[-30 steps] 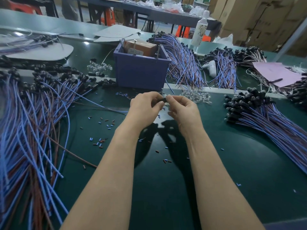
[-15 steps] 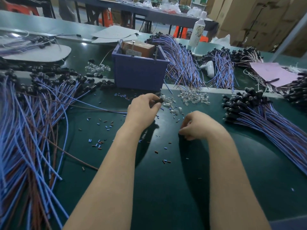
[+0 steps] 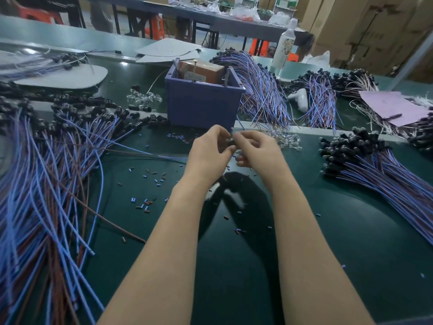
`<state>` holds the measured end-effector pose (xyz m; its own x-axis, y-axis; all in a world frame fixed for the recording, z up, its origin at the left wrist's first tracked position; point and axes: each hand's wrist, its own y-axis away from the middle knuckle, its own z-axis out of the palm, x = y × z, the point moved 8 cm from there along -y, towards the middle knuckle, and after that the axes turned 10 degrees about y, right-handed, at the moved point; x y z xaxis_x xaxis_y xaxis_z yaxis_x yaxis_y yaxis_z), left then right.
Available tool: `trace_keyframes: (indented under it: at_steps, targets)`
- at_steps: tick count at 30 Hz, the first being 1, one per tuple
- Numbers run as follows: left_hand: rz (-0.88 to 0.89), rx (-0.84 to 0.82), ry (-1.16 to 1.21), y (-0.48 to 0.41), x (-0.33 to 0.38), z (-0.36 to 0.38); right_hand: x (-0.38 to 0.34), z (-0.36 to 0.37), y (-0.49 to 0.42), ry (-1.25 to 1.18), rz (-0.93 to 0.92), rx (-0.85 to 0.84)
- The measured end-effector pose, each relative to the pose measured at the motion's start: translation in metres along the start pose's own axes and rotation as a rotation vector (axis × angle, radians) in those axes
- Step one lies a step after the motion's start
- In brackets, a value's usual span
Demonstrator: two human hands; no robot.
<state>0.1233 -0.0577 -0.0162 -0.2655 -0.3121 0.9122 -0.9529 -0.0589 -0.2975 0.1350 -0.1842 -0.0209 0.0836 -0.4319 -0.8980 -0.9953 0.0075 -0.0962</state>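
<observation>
**Small Black Part Pinched Between Two Hands**

Low over the green table (image 3: 234,277), the two forearms are brought together so that the fingertips meet. The small black part (image 3: 232,143) is pinched in the curled fingers of the left hand (image 3: 208,154), and its other end is closed upon by the thumb and forefinger of the right hand (image 3: 259,152). Whether a clear piece is also held there cannot be told, since the fingers cover it. The part sits exactly where the two pinches meet, lifted off the table.

For a good fit, the part is best steadied by the left pinch while any push is given straight along its length by the right. A skewed push could likely jam or bend what is being seated.

Just beyond the hands a scatter of clear pieces (image 3: 284,139) is seen, and behind it the blue bin (image 3: 203,104), well apart from the grip.
</observation>
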Motion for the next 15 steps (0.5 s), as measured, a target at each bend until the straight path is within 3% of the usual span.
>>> trace_keyframes:
  at_steps: [2, 4, 5, 8, 10, 12, 15]
  targets:
    - [0.056, 0.036, -0.043, -0.001, 0.011, -0.004, -0.003, 0.003, 0.002, -0.087, -0.005, 0.007]
    - [0.004, 0.102, -0.043, -0.004, 0.011, -0.018, -0.003, -0.005, 0.003, -0.158, 0.002, 0.110]
    - [-0.096, 0.075, 0.013, -0.006, 0.003, -0.020, -0.002, -0.010, 0.004, -0.204, 0.013, 0.151]
    - [-0.590, -0.215, 0.336, 0.011, -0.023, 0.002, 0.004, -0.024, 0.005, -0.365, 0.058, 0.186]
    - [-0.772, -0.299, 0.529, 0.022, -0.029, 0.016, 0.006, -0.030, 0.006, -0.452, 0.078, 0.189]
    - [-0.828, -0.240, 0.705, 0.022, -0.031, 0.020, 0.011, -0.037, 0.008, -0.546, 0.100, 0.176]
    - [-0.708, 0.056, 1.140, 0.008, -0.030, 0.007, 0.020, -0.041, 0.013, -0.612, 0.165, 0.104]
